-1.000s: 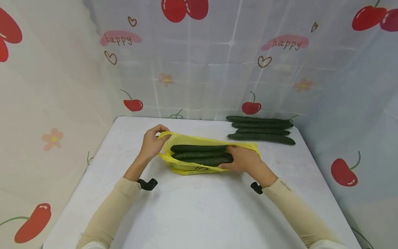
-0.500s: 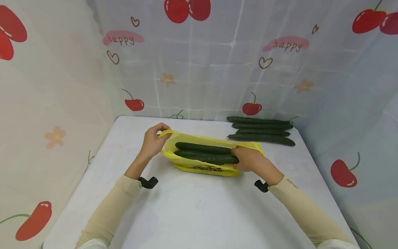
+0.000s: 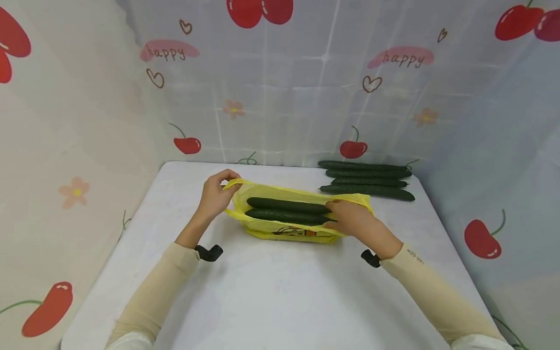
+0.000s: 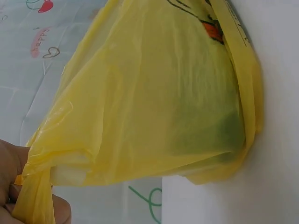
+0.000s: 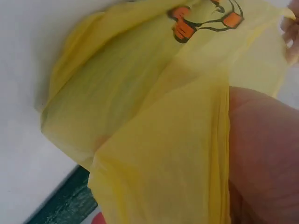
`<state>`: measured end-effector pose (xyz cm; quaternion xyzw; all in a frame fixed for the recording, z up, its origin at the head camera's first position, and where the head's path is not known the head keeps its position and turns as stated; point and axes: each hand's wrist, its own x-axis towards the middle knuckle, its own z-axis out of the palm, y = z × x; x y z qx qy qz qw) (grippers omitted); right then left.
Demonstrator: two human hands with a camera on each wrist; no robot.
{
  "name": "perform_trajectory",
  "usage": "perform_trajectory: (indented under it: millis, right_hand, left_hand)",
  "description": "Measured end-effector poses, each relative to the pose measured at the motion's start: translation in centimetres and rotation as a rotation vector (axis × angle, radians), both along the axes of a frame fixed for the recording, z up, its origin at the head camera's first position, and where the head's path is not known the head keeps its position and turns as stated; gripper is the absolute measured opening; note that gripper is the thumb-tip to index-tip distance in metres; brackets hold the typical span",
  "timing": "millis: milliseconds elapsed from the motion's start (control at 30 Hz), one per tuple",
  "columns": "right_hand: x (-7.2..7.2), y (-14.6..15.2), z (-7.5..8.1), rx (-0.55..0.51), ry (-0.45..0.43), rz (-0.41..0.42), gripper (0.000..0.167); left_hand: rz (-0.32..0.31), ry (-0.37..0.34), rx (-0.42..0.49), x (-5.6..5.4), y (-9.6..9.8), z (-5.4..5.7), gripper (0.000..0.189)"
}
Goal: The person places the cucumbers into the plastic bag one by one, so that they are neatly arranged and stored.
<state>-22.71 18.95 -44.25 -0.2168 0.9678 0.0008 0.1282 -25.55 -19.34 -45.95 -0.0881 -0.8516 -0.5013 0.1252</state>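
While the left hand [image 3: 215, 196] pinches the bag [image 3: 262, 229], cucumbers [image 3: 284, 204] touch the right [image 3: 354, 218]—grip unclear.

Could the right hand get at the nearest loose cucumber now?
Probably, but not directly: the right hand reaches into the yellow bag, whose far side rises between it and the nearest loose cucumber. Nothing lies on that cucumber.

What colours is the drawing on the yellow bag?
The drawing has orange patches and black lines, clearest in the right wrist view.
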Motion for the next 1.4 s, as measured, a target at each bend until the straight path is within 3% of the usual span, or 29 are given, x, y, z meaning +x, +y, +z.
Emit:
perform_trajectory:
  millis: [133,333,600,867,967,1133,1267,1400]
  right_hand:
    - [-0.3,0.0,0.3,0.002,0.005,-0.008,0.047]
    - [0.0,0.3,-0.2,-0.004,0.032,0.04,0.062]
    - [1.3,0.4,0.6,-0.138,0.091,0.059,0.07]
    - [2.1,1.3,1.6,-0.339,0.137,0.18,0.043]
    - [2.0,1.9,2.0,-0.48,0.24,0.278,0.036]
    - [0.7,3.3,2.6,-0.685,0.535,0.425,0.035]
    - [-1.1,5.3,2.5,-0.777,0.643,0.363,0.037]
    - [-2.5,8.0,1.6,-0.863,0.613,0.183,0.03]
  left_hand:
    - [0.011,-0.015,-0.003,0.1,0.0,-0.2,0.005]
    - [-0.013,-0.05,0.001,0.1,0.2,-0.5,0.008]
    - [-0.027,-0.032,0.047,0.0,0.4,-0.4,0.008]
    - [-0.029,-0.014,0.04,0.1,0.6,-0.5,0.008]
    - [-0.03,-0.015,0.052,0.2,0.6,-0.4,0.007]
    - [-0.032,-0.019,0.061,0.3,0.7,-0.3,0.007]
    - [-0.026,-0.023,0.057,0.3,0.8,-0.4,0.007]
    - [-0.017,-0.029,0.059,0.4,0.7,-0.4,0.006]
